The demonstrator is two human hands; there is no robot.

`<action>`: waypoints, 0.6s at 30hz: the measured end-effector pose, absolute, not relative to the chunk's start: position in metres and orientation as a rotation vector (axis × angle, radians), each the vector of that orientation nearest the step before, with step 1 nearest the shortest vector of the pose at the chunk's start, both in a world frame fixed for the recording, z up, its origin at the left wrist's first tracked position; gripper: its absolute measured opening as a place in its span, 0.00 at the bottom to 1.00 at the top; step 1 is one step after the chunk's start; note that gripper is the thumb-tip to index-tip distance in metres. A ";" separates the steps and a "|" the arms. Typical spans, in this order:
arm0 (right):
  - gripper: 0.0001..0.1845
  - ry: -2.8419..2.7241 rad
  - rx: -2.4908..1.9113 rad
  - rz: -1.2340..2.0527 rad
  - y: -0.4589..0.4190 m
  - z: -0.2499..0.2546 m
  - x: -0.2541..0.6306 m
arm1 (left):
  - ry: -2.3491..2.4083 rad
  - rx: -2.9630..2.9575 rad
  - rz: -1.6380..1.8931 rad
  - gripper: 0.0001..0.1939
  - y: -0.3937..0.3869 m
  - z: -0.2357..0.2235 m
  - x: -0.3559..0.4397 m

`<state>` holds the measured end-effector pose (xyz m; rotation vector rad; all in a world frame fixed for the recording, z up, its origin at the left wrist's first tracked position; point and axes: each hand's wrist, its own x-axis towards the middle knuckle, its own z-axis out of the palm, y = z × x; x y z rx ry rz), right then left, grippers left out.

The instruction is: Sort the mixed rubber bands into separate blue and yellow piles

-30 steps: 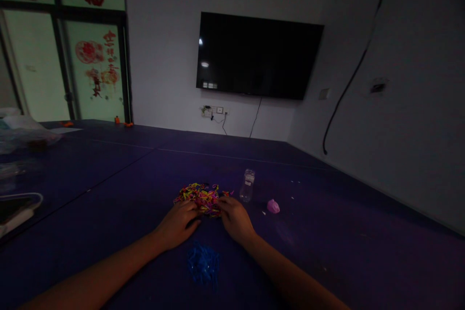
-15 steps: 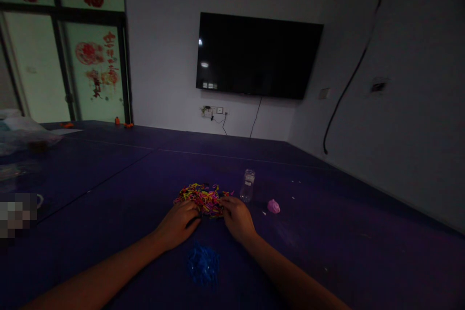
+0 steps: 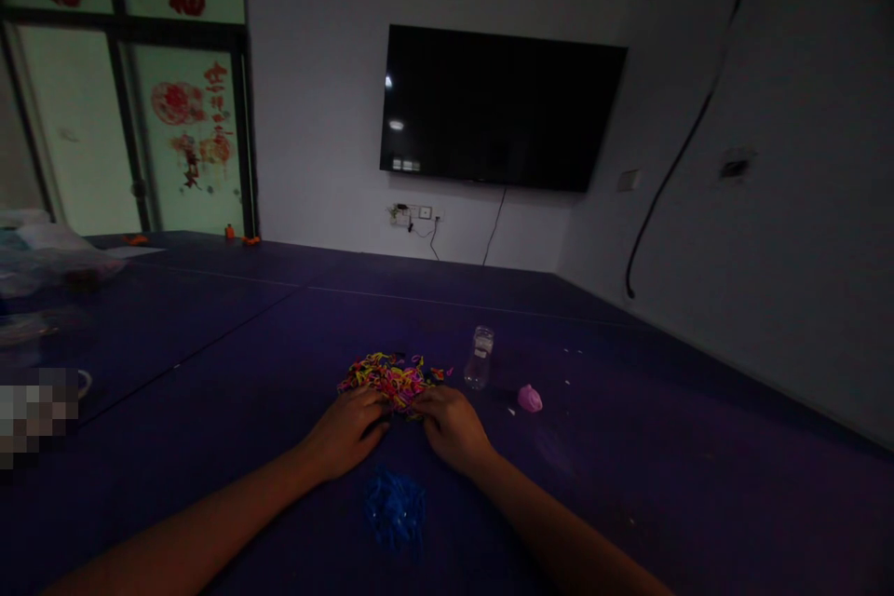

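Note:
A heap of small loops like rubber bands (image 3: 391,376), in yellow, red, pink and dark colours, lies on the purple surface in front of me. My left hand (image 3: 350,428) rests at its near left edge, fingers stretched onto the loops and thumb apart. From the right, my right hand (image 3: 453,424) reaches to the heap's near edge with its fingers extended; its fingertips are dim against the loops. Between my forearms, closer to me, is a separate pile of blue bands (image 3: 395,509). A clear bottle (image 3: 479,358) stands just beyond my right hand.
A pink cap-like piece (image 3: 529,398) lies right of the bottle, with small white scraps nearby. Far left are plastic bags (image 3: 48,251) and a pixelated patch (image 3: 34,419). Orange items (image 3: 244,239) sit by the glass door. A television (image 3: 503,107) hangs on the wall.
My right hand has shifted slightly left and down along the heap's near edge. My left hand stays nearly in place. The whole view has drifted a little.

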<state>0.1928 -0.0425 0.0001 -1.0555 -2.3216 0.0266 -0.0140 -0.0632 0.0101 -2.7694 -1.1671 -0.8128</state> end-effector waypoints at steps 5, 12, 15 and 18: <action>0.20 -2.345 -1.140 0.044 -0.040 -0.001 0.193 | -1.180 -2.758 -0.792 0.10 -0.063 0.009 -0.014; 0.20 -2.396 -1.118 0.002 -0.040 0.000 0.193 | -1.184 -2.773 -0.787 0.10 -0.061 0.009 -0.014; 0.20 -2.414 -1.114 -0.011 -0.040 0.000 0.193 | -1.183 -2.768 -0.779 0.11 -0.061 0.008 -0.015; 0.20 -2.403 -1.096 -0.018 -0.040 0.000 0.193 | -1.178 -2.759 -0.789 0.12 -0.060 0.006 -0.016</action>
